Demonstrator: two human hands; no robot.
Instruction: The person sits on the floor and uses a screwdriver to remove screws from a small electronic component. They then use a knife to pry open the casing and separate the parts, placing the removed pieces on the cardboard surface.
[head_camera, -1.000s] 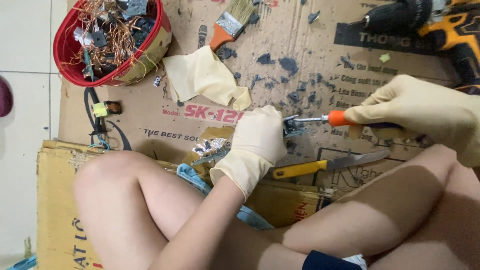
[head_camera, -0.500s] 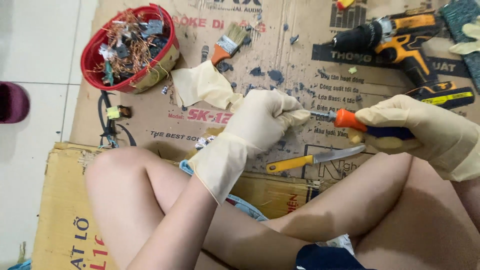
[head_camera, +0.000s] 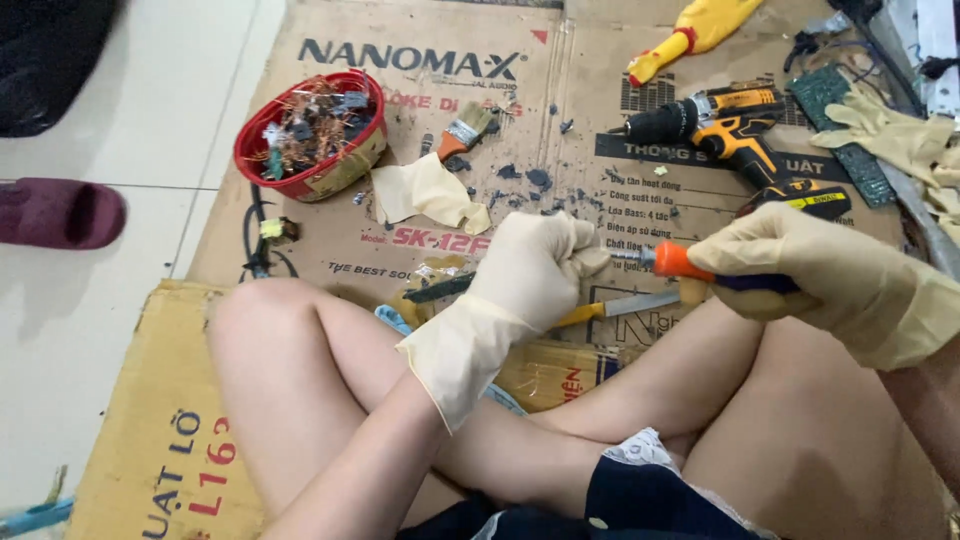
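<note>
Raised slightly, both fisted hands: right levels screwdriver leftward into left.

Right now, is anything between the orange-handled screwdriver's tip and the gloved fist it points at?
Nothing visible: the orange-handled screwdriver in the right hand runs straight into the closed left hand; whatever that fist grips is hidden.

Cream rubber gloves, dark shorts
</note>
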